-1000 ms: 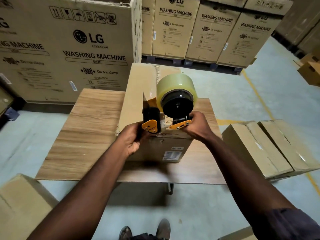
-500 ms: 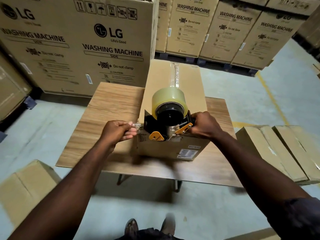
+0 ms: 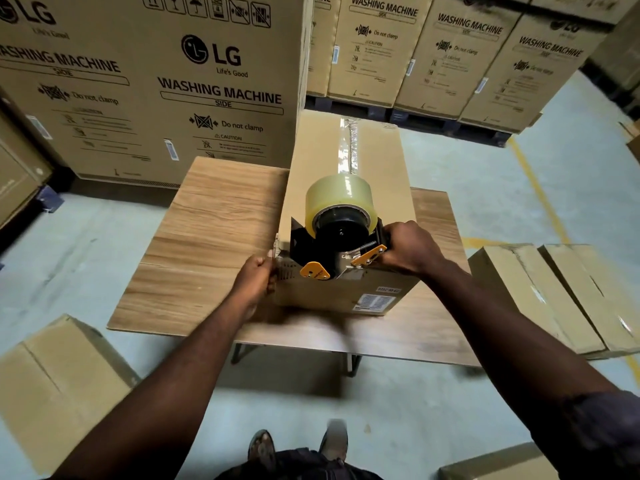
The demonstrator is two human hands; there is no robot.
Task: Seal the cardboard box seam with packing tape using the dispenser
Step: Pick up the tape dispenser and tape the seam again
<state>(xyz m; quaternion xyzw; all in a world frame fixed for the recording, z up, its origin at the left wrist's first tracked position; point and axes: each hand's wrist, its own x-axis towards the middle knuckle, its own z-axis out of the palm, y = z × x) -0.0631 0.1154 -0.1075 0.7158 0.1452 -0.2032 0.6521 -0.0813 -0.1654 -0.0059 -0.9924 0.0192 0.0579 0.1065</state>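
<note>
While the right hand (image 3: 412, 247) is wrapped round the handle of the dispenser (image 3: 337, 244) at the near edge of the box (image 3: 311, 161), with laid tape (image 3: 348, 147) running away beyond the grip, it should tip down and tear firmly as the left hand (image 3: 254, 278) grips the corner alongside.

Left hand (image 3: 254, 282) off dispenser (image 3: 341, 244), onto box (image 3: 346, 161) corner.

You're on one wide-angle head view, looking forward and steeply down from above your own shoes (image 3: 263, 448), with your left hand (image 3: 254, 282) and right hand (image 3: 410, 247) reaching in close over the desk (image 3: 214, 237) at mid-frame and the stacked washing-machine cartons (image 3: 156, 81) bowing across the top.
</note>
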